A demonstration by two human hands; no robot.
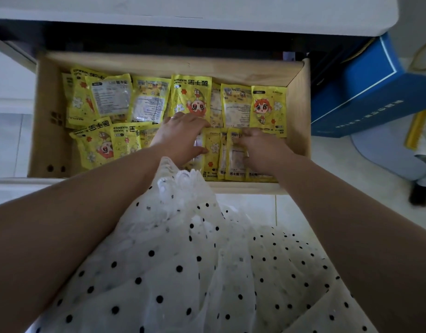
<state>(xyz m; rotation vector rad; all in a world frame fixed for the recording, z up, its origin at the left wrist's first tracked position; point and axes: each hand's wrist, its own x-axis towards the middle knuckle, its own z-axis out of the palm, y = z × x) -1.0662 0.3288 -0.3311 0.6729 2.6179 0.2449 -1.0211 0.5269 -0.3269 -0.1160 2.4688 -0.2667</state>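
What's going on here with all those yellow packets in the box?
A person seems to be tidying yellow hand-warmer packets inside an open cardboard box. The right hand grips the tops of the standing packets, a short row set on edge in the near right corner. The left hand rests beside that row, thumb against it. The loose packets lie overlapping across the rest of the box, some face up, some face down. A blue box sits outside to the right.
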